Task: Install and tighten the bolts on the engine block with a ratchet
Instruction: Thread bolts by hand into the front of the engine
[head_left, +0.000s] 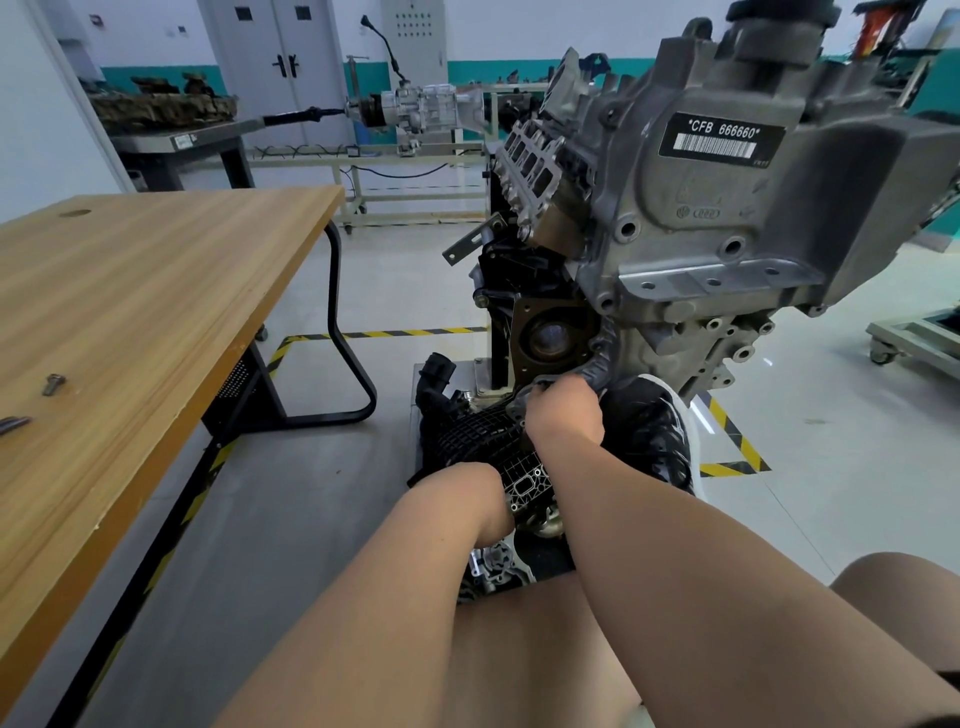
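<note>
The grey engine block (727, 208) stands on a stand at the right, with a label plate reading CFB 666660. My right hand (563, 415) reaches low under it, its fingers curled on the edge of a grey metal flange (537, 385) at the block's bottom. My left hand (480, 499) rests lower, against a black ribbed cover (483, 431); its fingers are hidden behind the wrist. A loose bolt (53, 384) lies on the wooden table (156, 291) at the left, with another metal piece (13, 423) near the table's left edge. No ratchet is in view.
The table's black legs (337, 332) stand left of the engine. Yellow-black floor tape (395, 333) marks the bay. A gearbox on a rack (415, 111) stands at the back, and a wheeled cart (914, 338) at the right. My knee (904, 582) is at the lower right.
</note>
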